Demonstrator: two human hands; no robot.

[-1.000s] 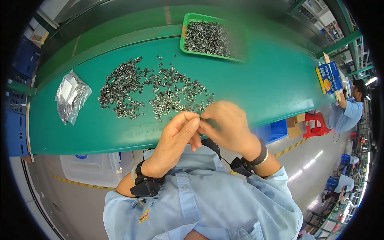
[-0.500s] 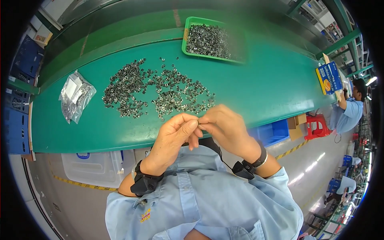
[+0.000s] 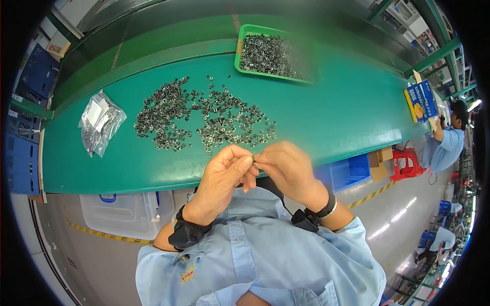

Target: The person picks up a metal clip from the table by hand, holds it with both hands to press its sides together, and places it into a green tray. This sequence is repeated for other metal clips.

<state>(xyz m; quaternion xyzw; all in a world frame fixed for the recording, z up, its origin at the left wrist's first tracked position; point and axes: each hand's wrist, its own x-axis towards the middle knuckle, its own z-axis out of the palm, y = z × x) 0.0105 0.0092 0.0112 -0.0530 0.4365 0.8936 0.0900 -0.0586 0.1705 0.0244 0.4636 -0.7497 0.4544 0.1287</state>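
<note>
A: In the head view, what are the two hands doing?

B: The left hand (image 3: 224, 171) and the right hand (image 3: 288, 166) meet at the near edge of the long green desk (image 3: 332, 117). Their fingertips pinch together on one small metal part (image 3: 253, 159). It is too small to see its shape. Both hands are closed narrow on it.

A: Where are the other parts?

B: A wide scatter of small grey metal clips (image 3: 204, 120) lies on the desk just beyond the hands. Further back stands a green plastic tray (image 3: 239, 48), filled with the same kind of pieces. To the left, well apart from the scatter, lies a clear plastic bag (image 3: 99, 122) with more pieces in it.

A: Anything else?

B: Black bands sit on both wrists. Under the desk I see a clear plastic box (image 3: 122, 214) and a blue bin (image 3: 349, 171). At the far right, another person in a light blue shirt (image 3: 446, 145) works.
</note>
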